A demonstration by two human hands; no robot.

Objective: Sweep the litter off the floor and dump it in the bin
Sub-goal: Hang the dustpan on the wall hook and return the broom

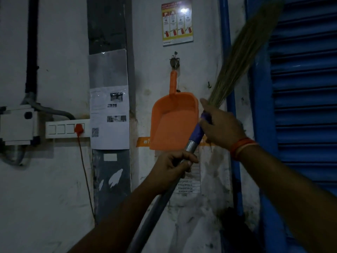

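Observation:
A grass broom points up and to the right in front of the white wall, its bristles reaching the top right corner. My left hand grips its metal handle low down. My right hand holds the purple collar where the bristles join the handle. An orange plastic dustpan hangs by its handle from a hook on the wall, just left of the broom and behind my hands. No litter, floor or bin is in view.
A blue louvred shutter fills the right side. A fire extinguisher poster hangs above the dustpan. Left are a white switch strip with a red plug, its cord hanging down, a junction box and taped papers.

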